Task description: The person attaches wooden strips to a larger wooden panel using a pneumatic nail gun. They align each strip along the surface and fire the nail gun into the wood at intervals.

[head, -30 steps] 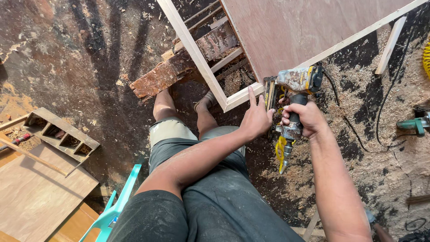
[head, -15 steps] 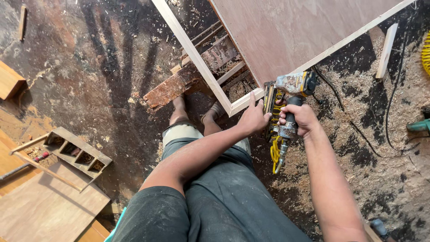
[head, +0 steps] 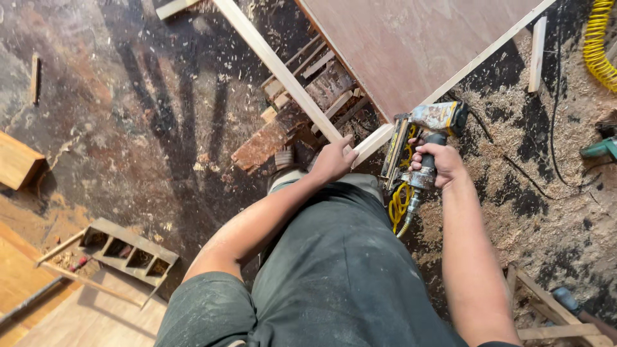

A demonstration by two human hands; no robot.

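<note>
My left hand (head: 334, 159) grips the near corner of a pale wooden frame (head: 276, 64) that carries a reddish plywood panel (head: 411, 45). My right hand (head: 437, 164) is closed around the handle of a yellow and grey pneumatic nail gun (head: 421, 132), whose nose sits against the frame's corner rail. A yellow coiled air hose (head: 398, 205) hangs from the gun's base beside my dark-trousered leg. Under the frame lie short wooden slats and a worn brown board (head: 270, 141).
Sawdust covers the dirt floor at right. A yellow coiled hose (head: 601, 45) and a teal power tool (head: 601, 149) lie at the far right. A loose wood strip (head: 536, 54) lies by the panel. A small compartmented wooden rack (head: 125, 250) and planks sit at lower left.
The view has moved closer and shifted left. Both hands stay on the frame corner and the nail gun, which is now pressed nearer the corner rail.
</note>
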